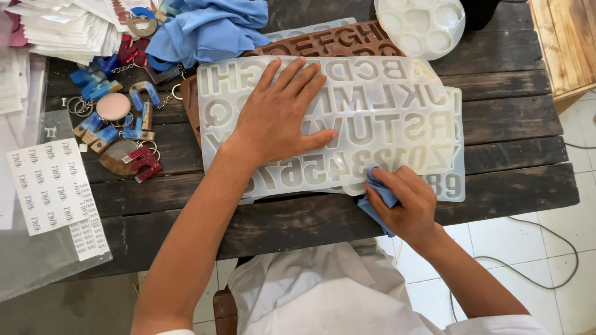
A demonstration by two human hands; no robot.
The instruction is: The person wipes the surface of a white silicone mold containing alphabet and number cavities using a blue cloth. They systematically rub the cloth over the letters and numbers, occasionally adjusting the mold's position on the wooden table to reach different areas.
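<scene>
A translucent white silicone letter mould point(385, 118) lies flat on a dark wooden table point(515, 118). My left hand point(282, 115) presses palm-down on the mould's left half, fingers spread. My right hand point(403, 208) grips a small folded blue cloth point(379, 195) and holds it against the mould's near edge, by the digit shapes. A brown letter mould point(335, 43) sticks out from under the white one at the back.
Several resin letter keychains point(121, 127) lie at the left, beside a sticker sheet point(53, 186) and stacked white packets point(62, 25). A crumpled blue cloth point(205, 28) and a round white mould point(419, 25) sit at the back. A cable point(546, 248) runs over the tiled floor.
</scene>
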